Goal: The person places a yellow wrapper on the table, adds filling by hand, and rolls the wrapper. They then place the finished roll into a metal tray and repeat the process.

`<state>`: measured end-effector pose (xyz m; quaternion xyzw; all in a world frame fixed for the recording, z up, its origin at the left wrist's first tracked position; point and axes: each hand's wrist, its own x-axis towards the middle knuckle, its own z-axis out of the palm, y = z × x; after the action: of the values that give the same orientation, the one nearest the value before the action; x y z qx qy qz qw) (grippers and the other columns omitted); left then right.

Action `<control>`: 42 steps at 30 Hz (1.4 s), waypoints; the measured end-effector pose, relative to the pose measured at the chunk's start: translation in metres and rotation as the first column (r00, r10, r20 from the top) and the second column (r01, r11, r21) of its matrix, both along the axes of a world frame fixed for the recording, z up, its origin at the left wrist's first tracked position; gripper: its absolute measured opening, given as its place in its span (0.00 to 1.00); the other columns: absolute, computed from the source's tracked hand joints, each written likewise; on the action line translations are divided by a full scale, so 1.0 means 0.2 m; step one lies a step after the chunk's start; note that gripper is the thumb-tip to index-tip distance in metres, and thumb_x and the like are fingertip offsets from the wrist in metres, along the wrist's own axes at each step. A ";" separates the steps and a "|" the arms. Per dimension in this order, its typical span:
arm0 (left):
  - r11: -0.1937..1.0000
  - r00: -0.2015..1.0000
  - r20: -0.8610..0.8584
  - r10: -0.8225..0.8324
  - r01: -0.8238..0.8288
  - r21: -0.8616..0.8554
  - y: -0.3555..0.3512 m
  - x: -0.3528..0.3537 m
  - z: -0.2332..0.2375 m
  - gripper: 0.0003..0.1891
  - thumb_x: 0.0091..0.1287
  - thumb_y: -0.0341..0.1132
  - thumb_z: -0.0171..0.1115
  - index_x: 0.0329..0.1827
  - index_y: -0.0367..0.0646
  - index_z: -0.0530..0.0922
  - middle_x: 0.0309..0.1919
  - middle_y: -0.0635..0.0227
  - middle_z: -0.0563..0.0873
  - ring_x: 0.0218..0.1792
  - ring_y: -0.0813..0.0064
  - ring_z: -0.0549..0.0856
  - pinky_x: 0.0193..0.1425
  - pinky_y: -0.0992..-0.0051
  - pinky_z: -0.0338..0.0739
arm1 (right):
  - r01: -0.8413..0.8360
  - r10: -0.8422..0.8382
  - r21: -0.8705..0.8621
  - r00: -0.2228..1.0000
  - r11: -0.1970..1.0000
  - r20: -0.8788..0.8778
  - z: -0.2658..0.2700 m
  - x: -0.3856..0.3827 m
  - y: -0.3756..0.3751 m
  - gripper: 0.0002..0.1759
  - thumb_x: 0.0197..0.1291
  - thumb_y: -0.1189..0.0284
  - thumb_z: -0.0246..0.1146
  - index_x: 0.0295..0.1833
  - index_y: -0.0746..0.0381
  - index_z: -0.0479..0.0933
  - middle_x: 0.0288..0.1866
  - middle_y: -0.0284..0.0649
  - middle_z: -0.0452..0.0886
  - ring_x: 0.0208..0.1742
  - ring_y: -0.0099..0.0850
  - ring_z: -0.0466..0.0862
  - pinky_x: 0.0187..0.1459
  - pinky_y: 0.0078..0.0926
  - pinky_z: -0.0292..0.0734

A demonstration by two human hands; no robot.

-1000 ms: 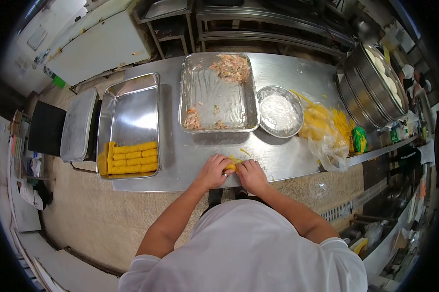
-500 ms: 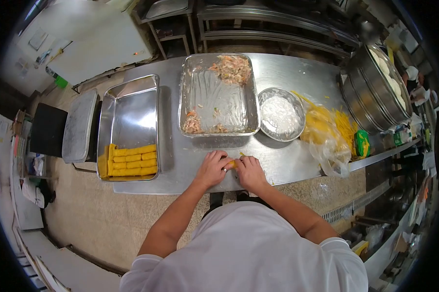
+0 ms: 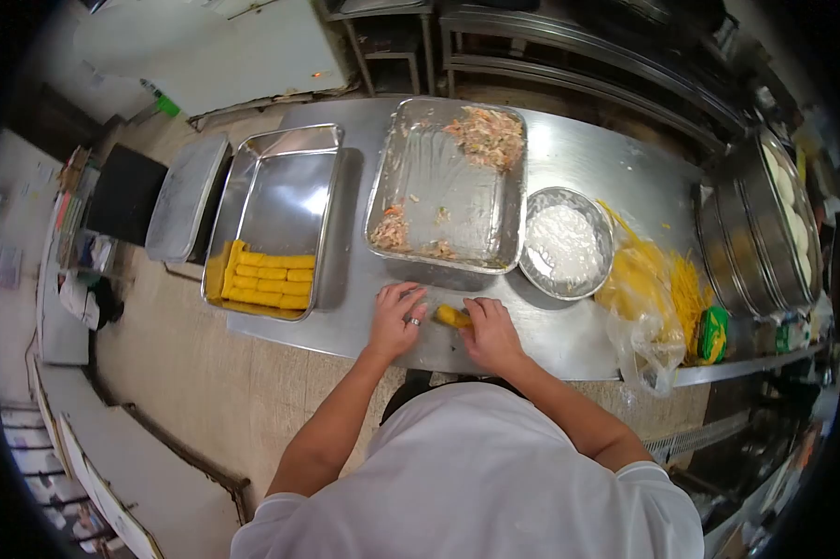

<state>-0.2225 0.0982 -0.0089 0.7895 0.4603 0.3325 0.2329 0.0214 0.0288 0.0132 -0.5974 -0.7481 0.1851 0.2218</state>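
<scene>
A short yellow roll (image 3: 451, 316) lies on the steel table in front of me. My right hand (image 3: 491, 333) has its thumb and fingers around the right end of this roll. To the left of it, my left hand (image 3: 396, 321) rests apart from the roll with its fingers spread, holding nothing; a ring shows on one finger. Beyond my hands stands a deep metal tray (image 3: 375, 210) with a chopped, pinkish filling (image 3: 488, 137) heaped at its far right corner and smaller bits near the front. Several finished yellow rolls (image 3: 273, 276) line the near end of another metal tray (image 3: 330, 177) at left.
Right of the filling tray is a metal bowl (image 3: 608, 238) of white paste. Further right are a plastic bag (image 3: 636, 279) with yellow sheets, yellow strips (image 3: 688, 296), a green packet (image 3: 713, 335) and stacked steamers (image 3: 751, 233). The steel table's (image 3: 345, 331) front edge runs near my body.
My left hand has come off the roll and moved left, its fingers opening. The right hand stays at the roll's right end. The whole view has shifted, with the table now further right.
</scene>
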 end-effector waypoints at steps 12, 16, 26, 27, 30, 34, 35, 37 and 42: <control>0.947 0.936 0.147 0.320 -0.318 -0.033 -0.22 -0.24 0.05 0.15 0.71 0.32 0.75 0.58 0.41 0.89 0.54 0.57 0.91 0.56 0.52 0.87 0.65 0.57 0.81 | -0.266 -0.533 -0.738 0.548 0.620 -0.645 -0.02 -0.23 0.29 0.13 0.76 0.73 0.69 0.60 0.68 0.84 0.46 0.35 0.86 0.45 0.27 0.85 0.49 0.29 0.82; 0.947 0.913 0.261 0.315 -0.321 -0.019 -0.16 -0.38 0.17 0.13 0.72 0.32 0.74 0.57 0.40 0.89 0.49 0.59 0.93 0.52 0.53 0.88 0.60 0.59 0.83 | -0.413 -0.469 -0.695 0.525 0.589 -0.710 0.21 -0.49 0.45 0.05 0.75 0.76 0.67 0.51 0.65 0.83 0.42 0.33 0.83 0.39 0.25 0.82 0.44 0.30 0.79; 0.898 0.820 0.421 0.388 -0.439 0.027 0.10 -1.14 0.34 0.11 0.75 0.32 0.72 0.56 0.38 0.88 0.43 0.59 0.92 0.45 0.54 0.89 0.56 0.60 0.81 | -0.342 -0.152 -0.508 0.694 0.791 -0.703 0.44 -1.37 1.18 0.10 0.73 0.76 0.68 0.55 0.67 0.83 0.40 0.32 0.83 0.39 0.25 0.81 0.45 0.28 0.78; 0.894 0.816 0.421 0.397 -0.448 0.025 0.13 -1.21 0.34 0.11 0.75 0.32 0.71 0.56 0.38 0.88 0.43 0.59 0.92 0.45 0.54 0.89 0.56 0.59 0.81 | -0.320 -0.130 -0.509 0.735 0.799 -0.666 0.46 -1.43 1.25 0.12 0.72 0.76 0.69 0.57 0.67 0.83 0.42 0.33 0.84 0.40 0.25 0.82 0.47 0.28 0.79; 0.880 0.794 0.445 0.415 -0.475 0.026 0.21 -1.35 0.34 0.11 0.75 0.31 0.71 0.56 0.37 0.88 0.43 0.59 0.92 0.45 0.54 0.89 0.55 0.61 0.82 | -0.228 0.005 -0.422 0.884 0.877 -0.468 0.32 -1.58 1.43 0.21 0.67 0.71 0.72 0.62 0.71 0.84 0.45 0.45 0.90 0.44 0.35 0.88 0.49 0.34 0.83; 0.873 0.768 0.470 0.435 -0.488 -0.010 0.29 -1.47 0.31 0.11 0.75 0.30 0.72 0.57 0.36 0.88 0.43 0.59 0.92 0.45 0.56 0.89 0.54 0.63 0.83 | -0.283 0.268 -0.330 0.959 0.901 -0.093 0.13 -1.64 1.51 0.23 0.64 0.73 0.69 0.64 0.69 0.85 0.55 0.57 0.91 0.56 0.50 0.92 0.59 0.41 0.86; 0.874 0.754 0.489 0.439 -0.485 -0.038 0.31 -1.48 0.30 0.11 0.75 0.30 0.72 0.57 0.36 0.88 0.43 0.59 0.92 0.45 0.57 0.89 0.54 0.63 0.83 | -0.332 0.360 -0.396 0.933 0.856 -0.004 0.09 -1.63 1.53 0.23 0.64 0.74 0.67 0.64 0.68 0.86 0.57 0.58 0.91 0.58 0.53 0.91 0.60 0.43 0.86; 0.875 0.722 0.524 0.451 -0.475 -0.098 0.32 -1.50 0.27 0.11 0.75 0.30 0.72 0.56 0.36 0.89 0.43 0.59 0.92 0.45 0.59 0.89 0.54 0.64 0.84 | -0.321 0.395 -0.482 0.917 0.815 0.057 0.10 -1.65 1.53 0.22 0.64 0.76 0.65 0.63 0.66 0.87 0.59 0.58 0.91 0.60 0.54 0.91 0.62 0.44 0.86; 0.872 0.671 0.571 0.473 -0.449 -0.195 0.32 -1.52 0.24 0.10 0.76 0.30 0.71 0.56 0.36 0.89 0.42 0.59 0.92 0.43 0.63 0.89 0.52 0.67 0.84 | -0.331 0.358 -0.422 0.933 0.844 -0.015 0.23 -1.72 1.51 0.22 0.64 0.77 0.62 0.61 0.59 0.90 0.57 0.56 0.91 0.60 0.55 0.90 0.63 0.45 0.85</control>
<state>-0.5262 0.1632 0.0392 0.4953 0.5522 0.6046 0.2901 -0.3222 0.3301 0.0594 -0.4924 -0.7928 0.3582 0.0280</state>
